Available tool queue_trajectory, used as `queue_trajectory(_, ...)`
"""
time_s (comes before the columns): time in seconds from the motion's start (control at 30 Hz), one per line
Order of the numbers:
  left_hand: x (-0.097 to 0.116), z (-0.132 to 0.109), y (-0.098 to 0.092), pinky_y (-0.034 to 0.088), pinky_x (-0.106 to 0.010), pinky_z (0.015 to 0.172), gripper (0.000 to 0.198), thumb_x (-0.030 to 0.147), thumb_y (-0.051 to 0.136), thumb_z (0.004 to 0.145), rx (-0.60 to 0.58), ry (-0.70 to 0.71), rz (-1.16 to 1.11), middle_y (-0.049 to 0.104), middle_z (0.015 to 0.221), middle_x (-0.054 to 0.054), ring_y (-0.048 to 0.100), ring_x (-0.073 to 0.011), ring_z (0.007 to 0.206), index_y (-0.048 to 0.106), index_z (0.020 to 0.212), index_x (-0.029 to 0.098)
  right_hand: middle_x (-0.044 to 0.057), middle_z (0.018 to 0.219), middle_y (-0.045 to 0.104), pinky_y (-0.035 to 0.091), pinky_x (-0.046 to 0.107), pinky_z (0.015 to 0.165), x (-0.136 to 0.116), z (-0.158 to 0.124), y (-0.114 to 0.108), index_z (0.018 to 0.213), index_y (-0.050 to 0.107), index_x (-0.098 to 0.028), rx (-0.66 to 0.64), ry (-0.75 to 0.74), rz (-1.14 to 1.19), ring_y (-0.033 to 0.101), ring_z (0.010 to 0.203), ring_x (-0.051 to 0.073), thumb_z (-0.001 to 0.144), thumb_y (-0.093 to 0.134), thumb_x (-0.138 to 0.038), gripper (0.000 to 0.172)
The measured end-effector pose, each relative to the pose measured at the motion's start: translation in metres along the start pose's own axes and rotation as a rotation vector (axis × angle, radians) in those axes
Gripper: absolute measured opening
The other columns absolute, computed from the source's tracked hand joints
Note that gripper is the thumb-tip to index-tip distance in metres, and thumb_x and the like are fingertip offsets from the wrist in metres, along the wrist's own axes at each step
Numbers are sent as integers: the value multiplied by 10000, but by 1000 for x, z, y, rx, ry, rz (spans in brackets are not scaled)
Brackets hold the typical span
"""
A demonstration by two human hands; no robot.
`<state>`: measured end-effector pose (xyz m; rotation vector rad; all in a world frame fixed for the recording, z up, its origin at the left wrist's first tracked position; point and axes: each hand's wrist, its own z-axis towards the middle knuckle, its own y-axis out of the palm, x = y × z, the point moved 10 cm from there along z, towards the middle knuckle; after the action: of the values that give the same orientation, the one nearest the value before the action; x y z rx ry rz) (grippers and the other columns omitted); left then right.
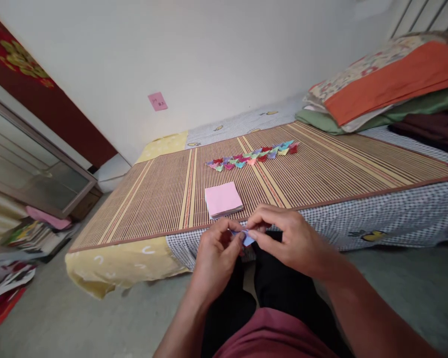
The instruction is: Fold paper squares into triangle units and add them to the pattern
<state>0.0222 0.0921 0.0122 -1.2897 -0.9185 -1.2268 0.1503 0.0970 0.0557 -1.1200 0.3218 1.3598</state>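
A small piece of folded blue paper (248, 238) is pinched between my two hands, just in front of the bed's edge and above my lap. My left hand (219, 253) grips its left side with thumb and fingers. On the other side, the thumb and fingers of my right hand (287, 238) press on the paper; both hands partly cover it. Beyond my hands a stack of square pink paper (224, 198) lies on the striped mat (164, 199). Farther back stretch rows of small folded paper pieces (252, 158) in many colours.
Folded bedding (392, 84) with an orange band is piled at the right of the bed. A pink card (157, 101) is fixed to the white wall. Books (32, 236) sit low at the left, beside a glass-fronted cabinet (41, 154).
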Motion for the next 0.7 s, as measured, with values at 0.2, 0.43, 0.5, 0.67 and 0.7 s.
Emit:
queue_trajectory(0.2, 6, 1, -8, 403, -241, 600, 147, 275, 658, 911, 52, 31, 67, 620, 782, -9, 546, -131, 672, 637, 801, 180, -3, 850, 663, 469, 264, 706, 1, 0, 7, 859, 646, -201, -11, 14, -35, 622, 794, 143, 929, 601, -66, 158)
queue_trajectory(0.43, 17, 0, -13, 455, -270, 712, 103, 187, 654, 867, 109, 79, 119, 707, 942, -41, 624, -179, 855, 640, 766, 195, 27, 905, 676, 478, 282, 727, -15, 4, 14, 920, 663, -199, 20, -100, -98, 637, 828, 161, 921, 583, -49, 170)
queue_trajectory(0.5, 19, 0, -11, 466, -282, 733, 116, 176, 636, 870, 104, 89, 118, 717, 947, -48, 636, -193, 886, 642, 756, 197, 23, 872, 657, 473, 280, 700, -17, 4, 15, 877, 641, -201, 37, -115, -112, 626, 802, 162, 919, 567, -52, 172)
queue_trajectory(0.67, 19, -3, -14, 457, -286, 707, 147, 206, 647, 880, 141, 81, 100, 704, 907, -47, 625, -190, 848, 625, 735, 197, 20, 854, 620, 473, 291, 718, -16, 3, 13, 877, 589, -203, 76, -132, -77, 606, 789, 161, 953, 518, -63, 174)
queue_trajectory(0.7, 18, -3, -15, 459, -288, 704, 141, 211, 650, 880, 154, 78, 101, 701, 918, -47, 625, -188, 841, 628, 741, 197, 22, 860, 614, 474, 294, 724, -15, 3, 12, 887, 582, -202, 85, -137, -69, 605, 794, 162, 963, 511, -67, 170)
